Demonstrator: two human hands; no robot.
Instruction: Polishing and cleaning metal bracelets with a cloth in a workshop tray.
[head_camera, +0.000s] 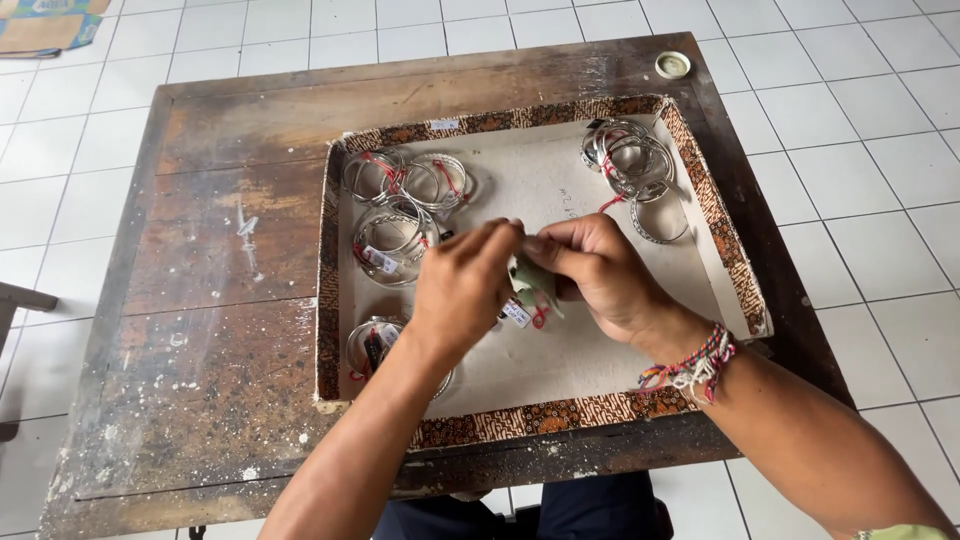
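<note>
Both hands, left hand (462, 290) and right hand (597, 272), pinch a pale green cloth (528, 281) between them over the tray (742, 268) at mid-worktop; whatever it wraps is hidden.

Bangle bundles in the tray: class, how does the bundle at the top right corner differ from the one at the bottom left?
The top-right bundle lies fully in view, clear of both hands; the bottom-left bundle is partly hidden under the left forearm. A single bangle lies beside the top-right bundle; none shows by the bottom-left one. Both are silver bangles tied with red thread.

Shiny metal bangles (405, 182); worn, rough wooden table (220, 250).
</note>
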